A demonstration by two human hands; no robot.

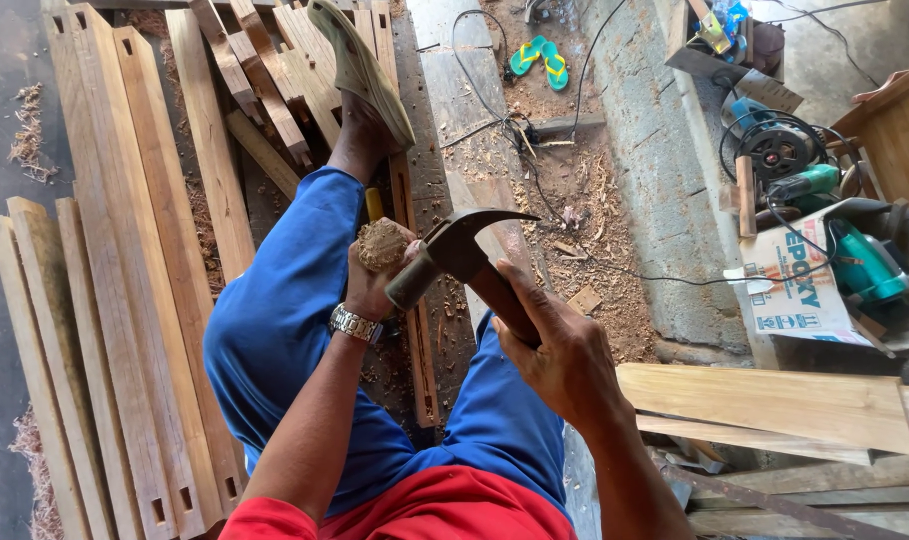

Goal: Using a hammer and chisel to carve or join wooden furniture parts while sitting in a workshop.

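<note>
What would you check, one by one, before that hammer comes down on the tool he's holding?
1. Right hand grips the hammer firmly: ok.
2. Hammer face is over the chisel's mushroomed end: ok.
3. Left hand wraps the chisel below its end, fingers off the top: ok.
4. Chisel tip seated in the wooden piece: cannot tell, hidden.
5. Foot in sandal braces the wood: ok.
6. Power cord lies away from the work: ok.

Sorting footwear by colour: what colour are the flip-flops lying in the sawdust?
The pair of rubber flip-flops is green with blue straps, seen in the head view.
</note>
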